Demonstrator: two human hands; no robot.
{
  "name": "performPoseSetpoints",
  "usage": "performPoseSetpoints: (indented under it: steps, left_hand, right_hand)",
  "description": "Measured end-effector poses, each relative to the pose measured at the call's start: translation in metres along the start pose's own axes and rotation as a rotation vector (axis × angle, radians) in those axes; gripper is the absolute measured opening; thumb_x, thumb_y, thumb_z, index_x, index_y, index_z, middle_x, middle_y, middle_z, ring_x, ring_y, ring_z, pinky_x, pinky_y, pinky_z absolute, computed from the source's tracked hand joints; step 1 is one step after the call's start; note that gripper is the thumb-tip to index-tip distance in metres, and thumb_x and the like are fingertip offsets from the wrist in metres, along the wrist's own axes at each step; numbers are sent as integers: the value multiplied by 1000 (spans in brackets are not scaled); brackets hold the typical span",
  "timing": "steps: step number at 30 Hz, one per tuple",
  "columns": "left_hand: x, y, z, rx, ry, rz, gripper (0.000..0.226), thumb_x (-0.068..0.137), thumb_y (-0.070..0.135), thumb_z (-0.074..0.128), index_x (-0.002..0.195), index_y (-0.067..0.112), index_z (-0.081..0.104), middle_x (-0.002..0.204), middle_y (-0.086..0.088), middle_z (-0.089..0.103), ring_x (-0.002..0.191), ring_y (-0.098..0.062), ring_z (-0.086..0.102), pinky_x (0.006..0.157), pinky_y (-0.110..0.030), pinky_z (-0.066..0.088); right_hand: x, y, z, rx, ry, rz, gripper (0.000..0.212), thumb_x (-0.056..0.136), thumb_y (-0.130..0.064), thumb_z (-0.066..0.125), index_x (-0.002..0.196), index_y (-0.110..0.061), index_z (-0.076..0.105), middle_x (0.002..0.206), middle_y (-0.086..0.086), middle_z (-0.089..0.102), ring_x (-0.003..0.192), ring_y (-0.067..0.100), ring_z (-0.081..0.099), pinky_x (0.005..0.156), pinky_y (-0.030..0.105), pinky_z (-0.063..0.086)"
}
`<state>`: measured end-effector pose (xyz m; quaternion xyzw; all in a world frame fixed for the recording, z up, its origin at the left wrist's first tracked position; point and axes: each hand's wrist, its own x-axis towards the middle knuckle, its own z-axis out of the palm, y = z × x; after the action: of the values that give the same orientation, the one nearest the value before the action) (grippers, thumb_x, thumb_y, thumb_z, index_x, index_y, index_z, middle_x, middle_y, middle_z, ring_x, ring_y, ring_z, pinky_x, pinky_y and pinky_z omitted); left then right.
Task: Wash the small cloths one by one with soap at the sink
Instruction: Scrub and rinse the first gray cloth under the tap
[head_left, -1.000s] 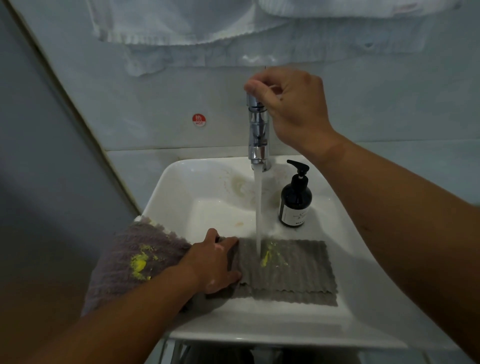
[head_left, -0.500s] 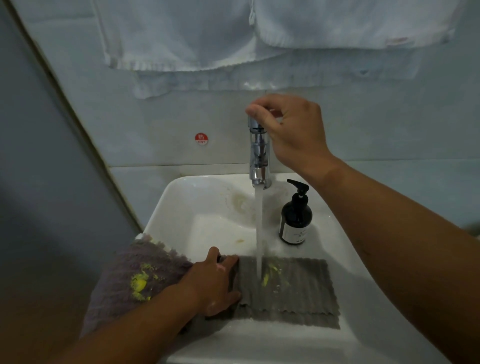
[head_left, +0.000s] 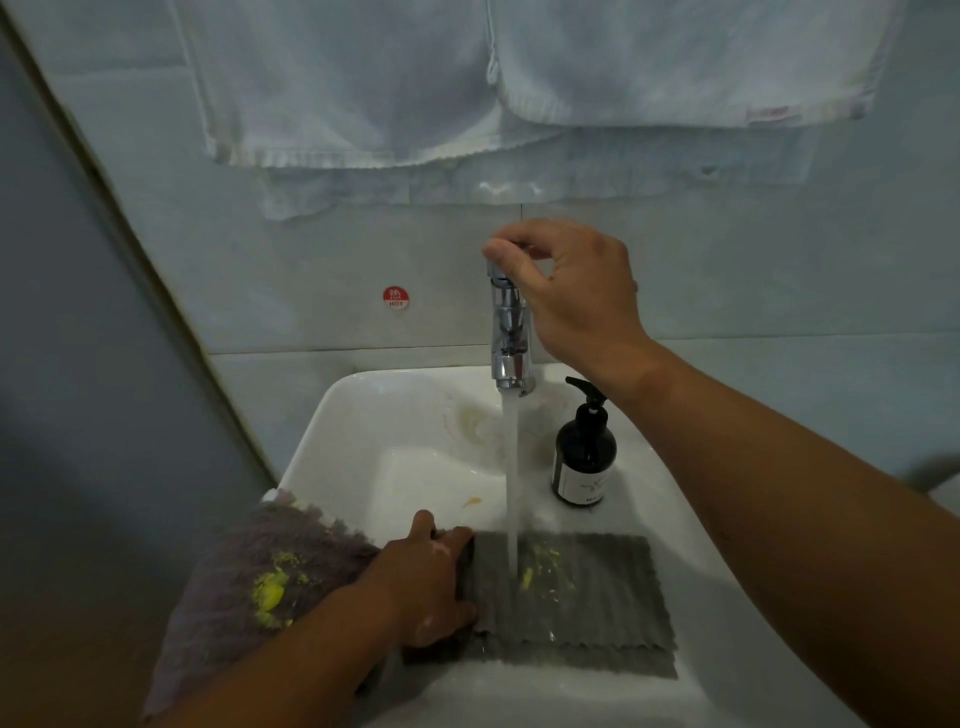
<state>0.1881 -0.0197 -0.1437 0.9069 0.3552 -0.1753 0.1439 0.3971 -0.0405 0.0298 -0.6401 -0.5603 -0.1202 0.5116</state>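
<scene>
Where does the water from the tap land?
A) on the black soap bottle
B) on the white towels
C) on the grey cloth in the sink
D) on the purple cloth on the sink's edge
C: the stream from the tap falls straight onto the grey cloth that the left hand holds in the sink.

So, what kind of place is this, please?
Most likely a bathroom or small washroom: a white basin sink with a chrome tap running water, a dark pump bottle beside the tap, and white towels hanging on the tiled wall above.
</scene>
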Motion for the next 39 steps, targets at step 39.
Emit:
performPoseSetpoints:
  steps: [39]
  left_hand:
    - [0,-5,3,-41,63,49,78,86,56,70,151,31,34,131,-6,35,111,-34,60,100,-38,52]
  right_hand:
    - [-141,86,-6,68,-483,506,67,82,-31,82,136,-30,43,117,-10,60,105,13,58,89,25,48]
